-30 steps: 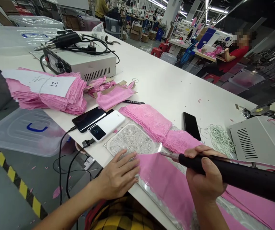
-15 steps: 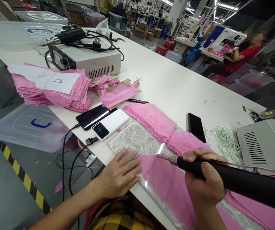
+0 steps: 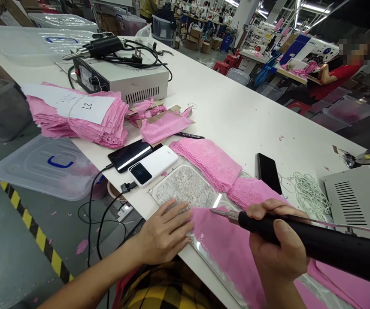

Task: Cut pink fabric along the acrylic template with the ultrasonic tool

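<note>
My right hand (image 3: 277, 242) is wrapped round a black handheld tool with a pointed metal tip, like an ultrasonic welding gun (image 3: 320, 238). Its tip is over the near edge of a pink fabric piece (image 3: 223, 244); whether they touch I cannot tell. Flat and with fingers stretched, my left hand (image 3: 167, 231) rests at the left end of that fabric. Beneath the fabric lies a clear-covered board with a worn grey surface (image 3: 185, 186). Stacked pink lace pieces (image 3: 209, 163) sit along the board's far side.
A white power bank (image 3: 153, 165) and a dark phone (image 3: 130, 155) lie left of the board. Behind stand a labelled pink bundle (image 3: 82, 116) and a grey control box (image 3: 123, 81). Another phone (image 3: 268, 171), green cord (image 3: 310, 193) and a second box (image 3: 362, 197) are right. A co-worker in red (image 3: 336, 77) sits beyond.
The camera view has shifted slightly, moving the surroundings to the right in the picture. Both hands, the tool and the pink fabric keep nearly the same places relative to each other.
</note>
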`<move>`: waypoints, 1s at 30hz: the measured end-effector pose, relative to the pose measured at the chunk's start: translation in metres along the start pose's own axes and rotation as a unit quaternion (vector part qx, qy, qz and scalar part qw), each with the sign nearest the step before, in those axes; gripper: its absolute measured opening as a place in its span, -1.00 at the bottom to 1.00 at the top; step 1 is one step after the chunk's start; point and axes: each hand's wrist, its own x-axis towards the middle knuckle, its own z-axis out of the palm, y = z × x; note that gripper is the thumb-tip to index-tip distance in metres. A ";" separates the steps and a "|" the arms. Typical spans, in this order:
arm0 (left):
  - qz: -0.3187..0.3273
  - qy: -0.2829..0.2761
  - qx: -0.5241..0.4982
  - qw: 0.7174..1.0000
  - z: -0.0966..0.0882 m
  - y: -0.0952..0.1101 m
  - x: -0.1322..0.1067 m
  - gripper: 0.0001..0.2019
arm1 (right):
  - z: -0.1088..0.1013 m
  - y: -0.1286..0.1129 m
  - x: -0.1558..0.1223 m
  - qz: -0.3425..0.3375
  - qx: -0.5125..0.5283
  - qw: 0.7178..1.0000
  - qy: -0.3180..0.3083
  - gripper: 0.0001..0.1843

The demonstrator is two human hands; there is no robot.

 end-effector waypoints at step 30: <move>0.006 0.026 -0.017 1.000 -0.001 -0.003 -0.006 -0.73 | 0.028 0.005 -0.015 0.018 0.030 0.997 -0.062 -0.91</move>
